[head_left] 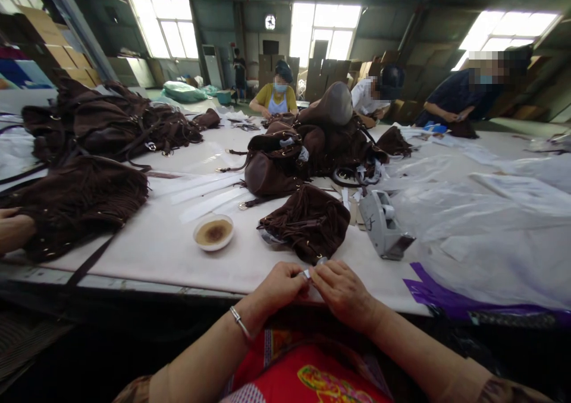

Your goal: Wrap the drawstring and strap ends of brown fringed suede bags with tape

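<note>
My left hand (pixel 280 285) and my right hand (pixel 342 289) meet at the table's front edge, both closed with fingertips pinched together. Between them shows a small whitish piece (pixel 307 274), too little visible to name its kind. Just beyond my fingers lies a dark brown fringed bag (pixel 307 221) with small gold-coloured metal fittings. Whether the whitish piece is joined to that bag cannot be made out. A shallow white bowl (pixel 195 236) with brownish contents sits to the left of the bag. On its right stands a grey tape dispenser (pixel 379 227).
Brown bags pile up in the middle (pixel 312 147) and at the left (pixel 102 123). A hand (pixel 15 230) touches a fringed bag (pixel 84 200) at far left. Clear plastic sheeting (pixel 486 224) and purple tape (pixel 439 296) cover the right side. Several people work across the table.
</note>
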Motion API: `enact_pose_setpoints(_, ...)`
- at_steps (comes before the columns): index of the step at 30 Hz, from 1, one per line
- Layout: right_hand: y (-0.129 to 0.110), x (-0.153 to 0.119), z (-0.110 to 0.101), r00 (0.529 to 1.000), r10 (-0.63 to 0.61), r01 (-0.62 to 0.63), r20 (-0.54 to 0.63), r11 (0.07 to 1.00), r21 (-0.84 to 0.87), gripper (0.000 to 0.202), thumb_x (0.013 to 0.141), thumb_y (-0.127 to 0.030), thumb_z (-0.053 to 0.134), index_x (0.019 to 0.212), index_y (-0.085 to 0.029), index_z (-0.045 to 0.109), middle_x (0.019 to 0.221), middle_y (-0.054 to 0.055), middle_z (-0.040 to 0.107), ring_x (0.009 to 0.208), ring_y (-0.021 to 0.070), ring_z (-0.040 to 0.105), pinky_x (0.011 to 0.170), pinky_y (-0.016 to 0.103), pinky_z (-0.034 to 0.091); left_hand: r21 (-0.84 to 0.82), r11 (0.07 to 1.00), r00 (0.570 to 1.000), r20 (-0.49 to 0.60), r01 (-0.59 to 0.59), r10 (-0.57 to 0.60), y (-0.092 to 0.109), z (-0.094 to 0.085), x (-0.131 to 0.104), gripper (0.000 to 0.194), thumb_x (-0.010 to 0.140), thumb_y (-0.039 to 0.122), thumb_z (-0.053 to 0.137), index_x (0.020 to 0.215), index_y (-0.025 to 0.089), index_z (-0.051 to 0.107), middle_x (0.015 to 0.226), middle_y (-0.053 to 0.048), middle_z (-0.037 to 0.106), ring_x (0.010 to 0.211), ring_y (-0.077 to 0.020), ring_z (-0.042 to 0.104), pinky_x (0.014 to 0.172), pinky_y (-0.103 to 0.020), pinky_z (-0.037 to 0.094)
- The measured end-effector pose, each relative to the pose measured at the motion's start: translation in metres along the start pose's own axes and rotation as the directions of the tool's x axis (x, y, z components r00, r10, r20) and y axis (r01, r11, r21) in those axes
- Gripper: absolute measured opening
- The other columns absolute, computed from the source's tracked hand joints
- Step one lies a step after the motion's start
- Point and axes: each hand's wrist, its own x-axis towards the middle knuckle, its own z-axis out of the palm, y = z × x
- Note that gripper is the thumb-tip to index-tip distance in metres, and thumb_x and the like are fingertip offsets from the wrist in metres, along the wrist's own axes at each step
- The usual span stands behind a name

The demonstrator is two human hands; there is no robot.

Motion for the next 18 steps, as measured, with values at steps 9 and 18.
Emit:
enact_pose_setpoints(9, -0.003, -0.021, 0.008, 0.892, 0.371, -0.271, -0.259, 0.897, 0.351, 0.034, 0.092, -0.012, 0.048, 0.122, -0.017, 0.062, 0.105, 0.013, 0.066, 0.099, 0.0239, 0.060, 0.086, 0.040, 0.053, 0.034, 0.999, 0.998, -0.059, 0.008, -0.006, -0.006, 0.004, 0.006, 0.036, 0.080, 0.048, 0.059, 0.071, 0.013, 0.064, 0.061, 0.000, 0.057, 0.056, -0.0120, 0.048, 0.054, -0.024, 0.035)
enact_pose_setpoints(18, 0.143, -0.089, -0.057, 0.202, 0.952, -0.845, -0.231, 0.289, 0.451, 0.027, 0.083, -0.033, 0.054, 0.090, -0.016, 0.073, 0.094, 0.011, 0.072, 0.091, 0.0257, 0.063, 0.081, 0.035, 0.048, 0.332, 0.938, 0.980, -0.133, -0.098, 0.149, -0.011, 0.006, 0.013, 0.039, 0.086, 0.049, 0.051, 0.069, 0.016, 0.061, 0.060, 0.001, 0.051, 0.061, -0.0152, 0.047, 0.059, -0.026, 0.033)
